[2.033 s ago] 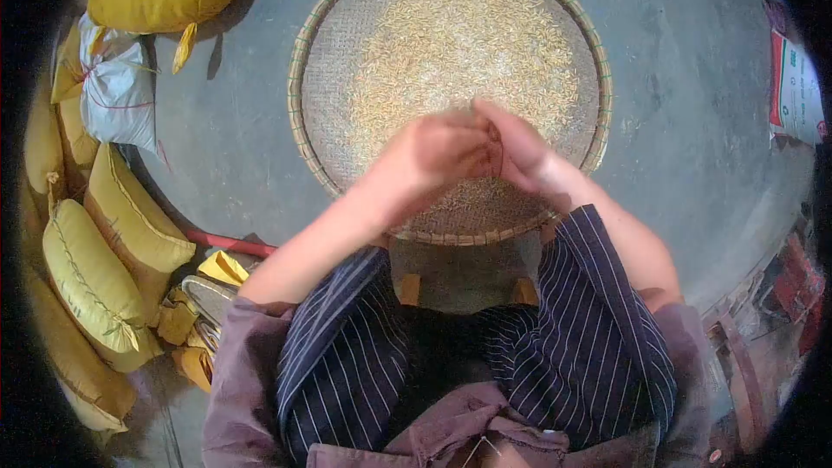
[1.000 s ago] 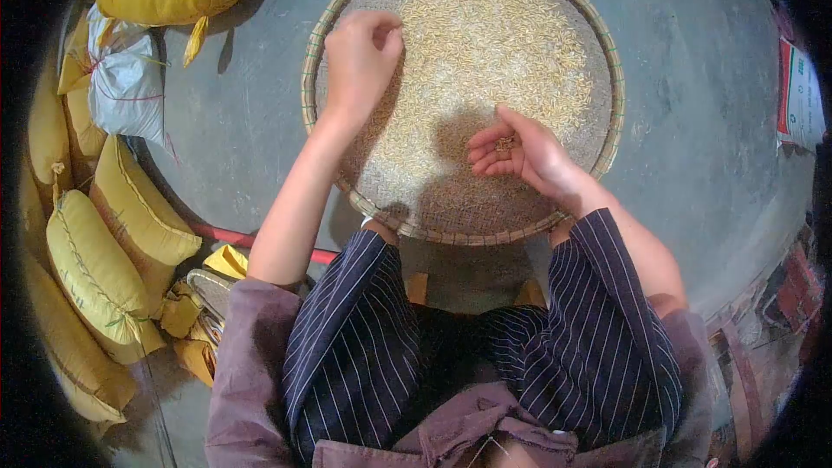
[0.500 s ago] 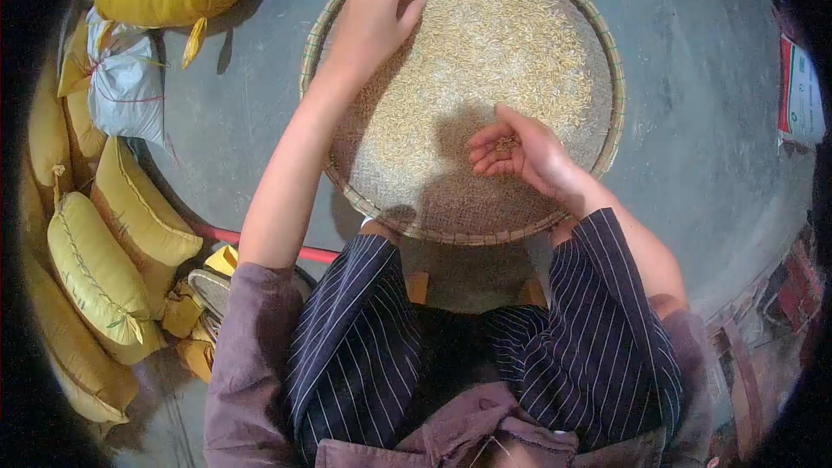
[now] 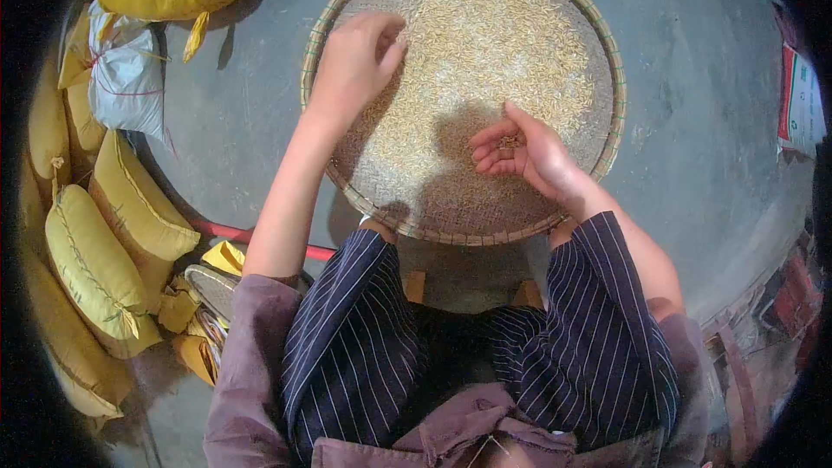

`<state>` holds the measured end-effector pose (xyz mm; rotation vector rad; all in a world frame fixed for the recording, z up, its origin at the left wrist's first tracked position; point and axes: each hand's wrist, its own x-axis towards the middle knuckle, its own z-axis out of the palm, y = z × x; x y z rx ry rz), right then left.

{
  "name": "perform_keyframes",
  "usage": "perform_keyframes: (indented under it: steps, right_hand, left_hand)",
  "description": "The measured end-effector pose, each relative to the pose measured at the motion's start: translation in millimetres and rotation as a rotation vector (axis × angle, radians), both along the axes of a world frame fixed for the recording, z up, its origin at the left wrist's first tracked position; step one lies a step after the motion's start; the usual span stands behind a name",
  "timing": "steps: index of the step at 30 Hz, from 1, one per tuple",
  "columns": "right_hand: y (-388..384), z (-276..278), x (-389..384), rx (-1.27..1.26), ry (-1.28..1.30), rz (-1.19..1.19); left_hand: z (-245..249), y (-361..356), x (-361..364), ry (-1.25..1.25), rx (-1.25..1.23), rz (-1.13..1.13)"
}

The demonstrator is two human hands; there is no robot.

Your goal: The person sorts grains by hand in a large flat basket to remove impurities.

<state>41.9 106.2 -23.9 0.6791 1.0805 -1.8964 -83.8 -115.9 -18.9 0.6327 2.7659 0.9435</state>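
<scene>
A round woven tray (image 4: pixel 617 78) lies on the concrete floor (image 4: pixel 693 139), with paddy grain (image 4: pixel 494 35) spread over its middle and far half. The left hand (image 4: pixel 354 59) rests on the grain by the tray's left rim, fingers bunched together and tips down; whether they grip anything cannot be told. The right hand (image 4: pixel 522 152) hovers over the tray's near-right part, palm up and loosely cupped, a few grains lying in it. Yellow sacks (image 4: pixel 95 269) are piled along the floor's left edge.
</scene>
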Motion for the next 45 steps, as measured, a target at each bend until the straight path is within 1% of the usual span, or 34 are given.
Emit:
perform_keyframes:
  steps: [4, 9, 12, 17, 19, 22, 24, 28, 30, 34, 37, 38, 39, 40, 41, 43, 44, 45]
  right_hand:
    - [0, 4, -1, -0.004, -0.007, -0.019]
    - [-2, 3, -1, -0.008, -0.018, -0.013]
    - [-2, 2, -1, -0.017, -0.023, -0.012]
    - [-2, 0, 0, -0.002, -0.017, 0.0]
    - [-1, -2, 0, -0.04, -0.037, -0.016]
    - [-2, -2, 0, -0.013, -0.029, -0.023]
    - [-3, -1, 0, -0.005, -0.035, -0.025]
    - [-1, -4, 0, -0.024, -0.05, -0.025]
    - [0, -4, 1, -0.03, -0.04, -0.023]
    - [-2, 2, -1, -0.05, -0.003, -0.031]
    - [-7, 4, -4, -0.124, -0.03, -0.058]
    - [-8, 2, -3, -0.123, -0.031, -0.058]
    - [-8, 0, -2, -0.18, -0.064, -0.075]
    - [-9, -1, -2, -0.238, -0.096, -0.091]
    - [-11, 1, -1, -0.237, -0.096, -0.09]
    - [-20, 9, 4, -0.147, -0.16, -0.102]
    - [-23, 10, 6, -0.148, -0.161, -0.1]
    - [-25, 10, 9, -0.122, -0.188, -0.075]
  left_hand:
    - [0, 2, 4, -0.044, 0.035, -0.015]
    - [-11, 4, 5, 0.043, 0.025, 0.012]
    - [-11, 4, 3, 0.046, -0.023, 0.018]
    - [-11, 6, 0, 0.072, -0.032, 0.003]
    - [-11, 6, 1, 0.095, -0.036, -0.006]
    - [-12, 7, 1, 0.094, -0.021, 0.013]
    - [-12, 9, 2, 0.105, -0.09, 0.045]
    - [-12, 10, 2, 0.106, -0.096, 0.089]
    - [-12, 8, 1, 0.035, -0.083, 0.139]
    - [0, 8, 4, -0.031, -0.092, 0.162]
    - [22, 14, 16, -0.045, -0.092, 0.171]
    - [38, 22, 27, -0.151, -0.013, 0.146]
    - [50, 28, 41, -0.257, 0.066, 0.122]
    - [58, 31, 56, -0.314, 0.143, -0.01]
    - [58, 38, 72, -0.502, 0.176, -0.03]
    - [54, 47, 97, -0.552, 0.27, -0.173]
    - [47, 48, 102, -0.552, 0.27, -0.171]
    - [41, 48, 108, -0.506, 0.236, -0.23]
